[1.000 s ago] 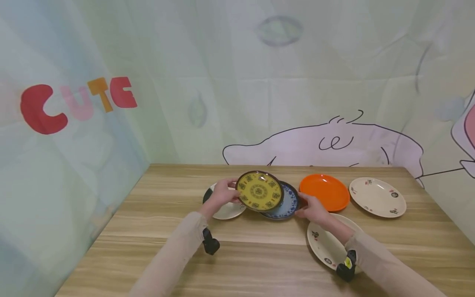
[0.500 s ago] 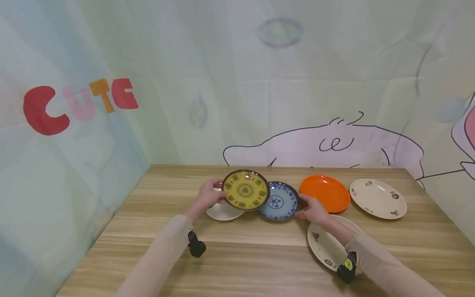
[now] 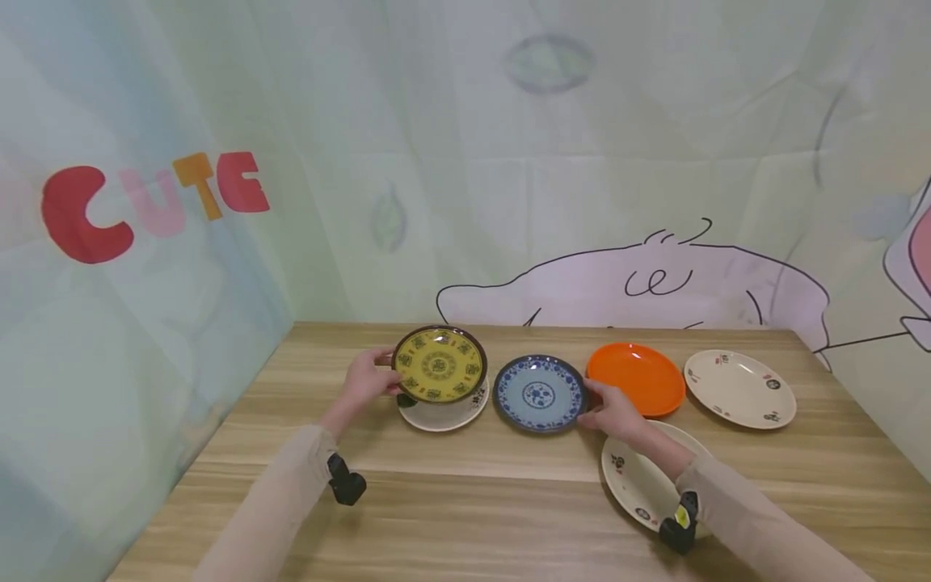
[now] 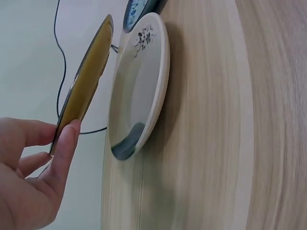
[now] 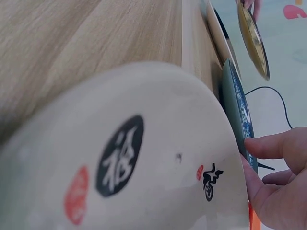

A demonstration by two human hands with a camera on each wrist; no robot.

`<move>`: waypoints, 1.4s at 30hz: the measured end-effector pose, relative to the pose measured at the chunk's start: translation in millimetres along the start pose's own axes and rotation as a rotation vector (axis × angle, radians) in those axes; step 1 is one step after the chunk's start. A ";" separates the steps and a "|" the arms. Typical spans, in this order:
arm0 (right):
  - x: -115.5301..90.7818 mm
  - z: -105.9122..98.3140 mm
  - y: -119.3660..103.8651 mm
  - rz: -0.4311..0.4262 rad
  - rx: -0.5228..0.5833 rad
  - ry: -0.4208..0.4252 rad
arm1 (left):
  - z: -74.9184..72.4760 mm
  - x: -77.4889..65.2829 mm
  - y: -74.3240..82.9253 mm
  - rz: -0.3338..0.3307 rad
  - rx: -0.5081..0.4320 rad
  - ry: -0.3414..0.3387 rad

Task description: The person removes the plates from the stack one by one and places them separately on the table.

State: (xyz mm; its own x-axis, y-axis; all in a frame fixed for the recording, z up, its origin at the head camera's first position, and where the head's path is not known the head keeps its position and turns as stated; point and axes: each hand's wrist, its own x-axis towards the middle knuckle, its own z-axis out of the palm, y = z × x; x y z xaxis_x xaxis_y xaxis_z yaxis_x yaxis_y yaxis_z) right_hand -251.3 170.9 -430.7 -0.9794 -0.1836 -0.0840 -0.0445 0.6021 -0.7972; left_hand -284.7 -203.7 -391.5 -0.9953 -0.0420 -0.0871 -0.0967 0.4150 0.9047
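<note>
My left hand (image 3: 364,381) pinches the left rim of a round yellow plate (image 3: 440,365) with a dark brown edge. The left wrist view shows this yellow plate (image 4: 88,72) raised, apart from a small white plate (image 4: 136,81) with a dark patch and a floral print. From the head view, the yellow one covers the back part of that white plate (image 3: 444,416). My right hand (image 3: 614,414) grips the right rim of a blue-and-white plate (image 3: 540,394) lying on the table. In the right wrist view, thumb and fingers meet at the blue plate's (image 5: 237,103) edge.
An orange plate (image 3: 636,378) lies behind my right hand, and an oval cream plate (image 3: 740,389) sits farther right. Another cream plate (image 3: 640,477) is partly under my right forearm. The wooden table (image 3: 465,517) ends at a printed curtain (image 3: 364,202).
My left hand has carried the yellow plate leftward, from over the blue plate to over the small white plate. The blue plate is now fully uncovered. My right hand has stayed put.
</note>
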 end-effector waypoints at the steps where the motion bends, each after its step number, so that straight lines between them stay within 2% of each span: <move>1: 0.1 0.2 -0.2 0.000 -0.004 0.000 | -3.9 0.0 -1.2 -0.005 -0.006 0.006; 10: -0.3 2.7 -1.4 0.003 -0.003 0.003 | -42.5 -3.9 -12.7 -0.030 -0.029 0.079; 20: 0.6 3.1 -1.9 -0.016 -0.002 -0.002 | -75.3 -12.5 -28.0 -0.006 -0.043 0.115; 31: 1.3 0.3 -1.1 -0.015 0.004 -0.010 | -88.2 -17.9 -43.0 -0.016 -0.061 0.136; 42: 1.1 -0.1 2.9 -0.007 0.028 -0.013 | -86.7 -22.7 -54.6 -0.048 -0.056 0.128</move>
State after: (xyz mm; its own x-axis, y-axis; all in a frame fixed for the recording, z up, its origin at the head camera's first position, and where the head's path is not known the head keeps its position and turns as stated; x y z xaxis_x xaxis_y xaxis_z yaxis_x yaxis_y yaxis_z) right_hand -252.6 172.6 -433.0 -0.9765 -0.1980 -0.0856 -0.0460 0.5786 -0.8143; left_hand -256.7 -304.3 -402.8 -0.9809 -0.1771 -0.0799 -0.1400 0.3588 0.9228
